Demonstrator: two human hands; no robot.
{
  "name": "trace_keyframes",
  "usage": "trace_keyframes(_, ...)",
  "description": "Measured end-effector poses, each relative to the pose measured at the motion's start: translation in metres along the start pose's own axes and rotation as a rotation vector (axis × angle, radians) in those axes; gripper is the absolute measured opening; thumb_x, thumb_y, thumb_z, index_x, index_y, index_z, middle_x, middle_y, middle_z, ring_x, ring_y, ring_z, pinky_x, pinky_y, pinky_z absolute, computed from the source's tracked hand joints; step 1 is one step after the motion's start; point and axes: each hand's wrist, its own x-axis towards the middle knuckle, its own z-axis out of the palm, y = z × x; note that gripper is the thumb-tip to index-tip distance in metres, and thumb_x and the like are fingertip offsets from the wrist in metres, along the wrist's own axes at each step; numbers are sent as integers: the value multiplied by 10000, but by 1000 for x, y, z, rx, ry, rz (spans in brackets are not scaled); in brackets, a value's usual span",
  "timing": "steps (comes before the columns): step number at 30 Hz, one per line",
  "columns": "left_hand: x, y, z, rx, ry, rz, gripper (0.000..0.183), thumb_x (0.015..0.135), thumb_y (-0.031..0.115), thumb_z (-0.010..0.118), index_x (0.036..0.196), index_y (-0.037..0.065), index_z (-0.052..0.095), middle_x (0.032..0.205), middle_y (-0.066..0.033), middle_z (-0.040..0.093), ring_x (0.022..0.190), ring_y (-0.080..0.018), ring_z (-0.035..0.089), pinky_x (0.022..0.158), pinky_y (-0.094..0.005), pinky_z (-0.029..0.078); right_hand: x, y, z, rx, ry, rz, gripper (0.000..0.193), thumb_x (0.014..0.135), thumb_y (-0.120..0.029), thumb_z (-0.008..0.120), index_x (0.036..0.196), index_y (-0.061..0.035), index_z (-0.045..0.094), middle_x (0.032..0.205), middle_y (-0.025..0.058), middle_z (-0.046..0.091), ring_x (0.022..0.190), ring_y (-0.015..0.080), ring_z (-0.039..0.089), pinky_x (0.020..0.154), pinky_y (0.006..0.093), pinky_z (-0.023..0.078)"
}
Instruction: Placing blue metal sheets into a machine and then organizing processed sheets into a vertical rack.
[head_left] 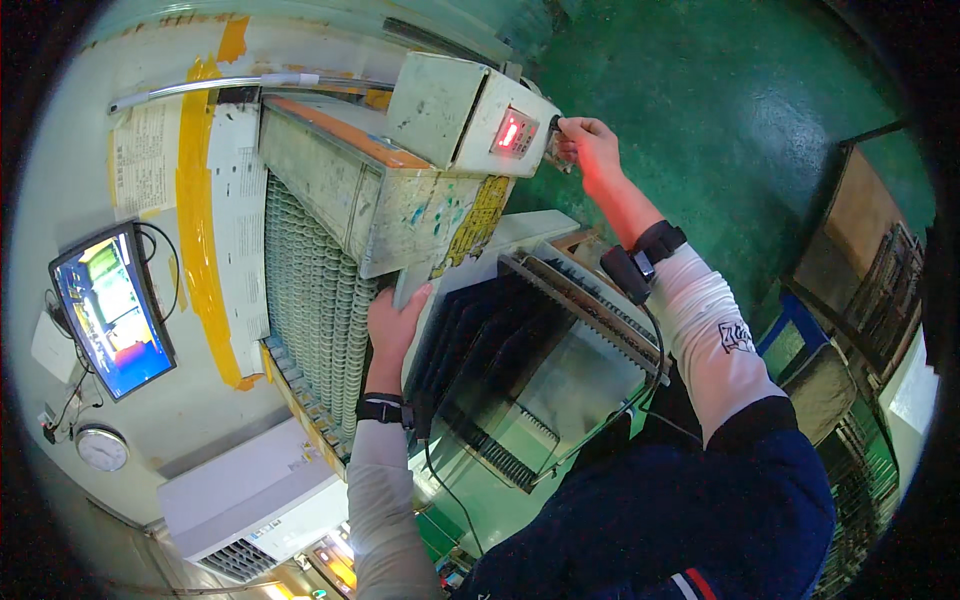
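Note:
My right hand [588,150] reaches to the far side of a pale control box [440,110], thumb and fingers closed on a small black knob [555,124]. A red-lit display with keys [514,132] glows on the box beside it. Lower and to the left, my left hand [393,328] is closed at the edge of a pale panel [412,284] under the machine's housing [420,215]. Its fingers are partly hidden, so what they grip is unclear. Just right of that hand stands a rack with toothed rails [590,300], holding several dark upright boards [470,335].
A belt of metal coils [310,260] runs left of my left hand. On the wall hang a lit monitor [112,310] and a round gauge [102,448]. A white air conditioner [250,490] is at lower left. Racks [870,260] stand right on the green floor [700,120].

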Motion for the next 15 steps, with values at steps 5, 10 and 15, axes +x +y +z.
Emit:
trace_keyframes(5, -1, 7, -2, 14, -3, 12, 545, 791, 475, 761, 927, -50, 705, 860, -223, 701, 813, -368, 690, 749, -409, 512, -2, -3, 2, -6, 9, 16, 191, 869, -182, 745, 896, -55, 604, 749, 16, 625, 596, 102, 563, 527, 253, 457)
trace_keyframes(10, -1, 2, -1, -36, 4, -7, 535, 798, 468, 760, 921, -49, 705, 855, -214, 701, 803, -358, 689, 746, -407, 510, -4, -4, 2, -18, 5, 23, 201, 869, -190, 750, 894, -60, 599, 738, 16, 622, 587, 99, 553, 516, 258, 456)
trace_keyframes(15, 0, 0, 0, -19, -9, -18, 554, 797, 473, 761, 928, -62, 696, 862, -219, 696, 810, -361, 683, 754, -408, 510, -3, -3, 0, -56, -5, 29, 210, 883, -198, 728, 970, -41, 617, 809, 31, 652, 653, 105, 586, 586, 263, 498)
